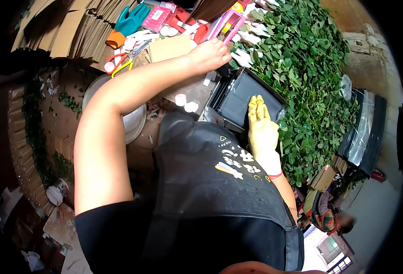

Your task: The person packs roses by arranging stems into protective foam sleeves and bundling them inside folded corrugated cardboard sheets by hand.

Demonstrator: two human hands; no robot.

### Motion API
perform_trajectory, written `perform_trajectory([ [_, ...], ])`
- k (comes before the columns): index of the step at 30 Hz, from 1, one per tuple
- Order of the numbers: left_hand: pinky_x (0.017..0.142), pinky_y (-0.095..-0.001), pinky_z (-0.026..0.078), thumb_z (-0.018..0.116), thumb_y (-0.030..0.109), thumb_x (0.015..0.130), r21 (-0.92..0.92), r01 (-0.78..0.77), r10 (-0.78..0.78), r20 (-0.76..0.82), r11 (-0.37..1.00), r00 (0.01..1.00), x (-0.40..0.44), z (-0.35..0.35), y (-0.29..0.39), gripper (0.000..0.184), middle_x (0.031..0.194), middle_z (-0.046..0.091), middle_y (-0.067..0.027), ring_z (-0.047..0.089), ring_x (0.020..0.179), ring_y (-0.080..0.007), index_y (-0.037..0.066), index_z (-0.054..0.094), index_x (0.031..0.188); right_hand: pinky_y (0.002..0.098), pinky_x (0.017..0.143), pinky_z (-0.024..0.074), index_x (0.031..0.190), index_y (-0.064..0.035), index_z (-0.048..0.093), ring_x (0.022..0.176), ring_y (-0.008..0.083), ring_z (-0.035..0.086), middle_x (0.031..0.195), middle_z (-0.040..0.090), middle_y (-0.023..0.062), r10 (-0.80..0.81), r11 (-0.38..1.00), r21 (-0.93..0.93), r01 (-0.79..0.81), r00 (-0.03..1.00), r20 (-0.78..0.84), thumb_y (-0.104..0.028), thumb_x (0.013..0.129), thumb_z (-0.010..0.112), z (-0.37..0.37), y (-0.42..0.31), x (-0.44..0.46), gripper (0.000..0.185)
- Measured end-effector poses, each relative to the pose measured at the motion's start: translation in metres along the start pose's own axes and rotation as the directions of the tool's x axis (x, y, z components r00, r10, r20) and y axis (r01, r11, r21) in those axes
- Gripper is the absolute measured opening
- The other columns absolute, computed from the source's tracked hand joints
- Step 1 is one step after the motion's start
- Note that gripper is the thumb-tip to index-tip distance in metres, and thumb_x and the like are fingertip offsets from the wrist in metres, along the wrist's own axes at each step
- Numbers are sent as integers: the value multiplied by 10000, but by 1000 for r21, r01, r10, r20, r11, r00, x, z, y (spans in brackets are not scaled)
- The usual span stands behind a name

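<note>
My left hand (209,55) is bare, its fingers curled closed beside the pink tape dispenser (229,27). Whatever is inside its fingers, if anything, is hidden. A yellow rubber glove covers my right hand (262,125). Its fingers are stretched out and lie flat on a stack of smooth dark sheets (243,98) in a black tray (214,102). Beneath my left wrist lies a piece of brown cardboard (169,48). To its left are scissors (129,55) with red and yellow handles.
Leafy green stems (297,77) are heaped along the right. Cardboard sheets (73,27) are stacked at upper left. A teal and orange glove (130,23) lies by a pink box (158,18). A pale round tub (135,125) stands below my left arm; another person (324,214) is at lower right.
</note>
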State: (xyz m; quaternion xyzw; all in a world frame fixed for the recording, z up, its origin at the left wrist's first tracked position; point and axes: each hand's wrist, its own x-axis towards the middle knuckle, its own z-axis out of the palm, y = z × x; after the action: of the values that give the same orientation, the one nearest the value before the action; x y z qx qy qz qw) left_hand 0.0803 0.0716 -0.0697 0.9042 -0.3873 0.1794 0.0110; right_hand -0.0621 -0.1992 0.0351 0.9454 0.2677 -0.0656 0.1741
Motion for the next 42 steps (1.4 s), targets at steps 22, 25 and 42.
perform_trajectory([
  [22, 1237, -635, 206, 851, 623, 731, -700, 147, 46, 249, 699, 968, 33, -147, 115, 1279, 1600, 187, -373, 129, 1534, -549, -175, 194, 1483, 365, 1189, 377, 1636, 28, 221, 1435, 309, 491, 1592, 435, 251, 236, 257, 958, 124, 954, -187, -59, 869, 750, -45, 3, -29, 936],
  [25, 1215, -552, 328, 818, 634, 734, -667, -125, 222, 62, 734, 973, 56, -79, 98, 1064, 1513, 439, -333, 418, 1424, -494, -94, 451, 1416, 338, 976, 545, 1468, -43, 480, 1094, 193, 687, 1232, 696, 111, 495, -241, 954, -177, 823, 278, -59, 892, 713, -15, 15, -56, 622],
  [42, 1226, -511, 305, 604, 584, 960, -502, -242, 376, 183, 830, 908, 68, -55, 124, 872, 1603, 384, -253, 388, 1462, -419, -39, 418, 1542, 454, 1026, 526, 1591, -101, 385, 1174, 421, 662, 1344, 661, 243, 306, 399, 478, -782, 605, 735, -320, 942, 635, -15, 65, -112, 729],
])
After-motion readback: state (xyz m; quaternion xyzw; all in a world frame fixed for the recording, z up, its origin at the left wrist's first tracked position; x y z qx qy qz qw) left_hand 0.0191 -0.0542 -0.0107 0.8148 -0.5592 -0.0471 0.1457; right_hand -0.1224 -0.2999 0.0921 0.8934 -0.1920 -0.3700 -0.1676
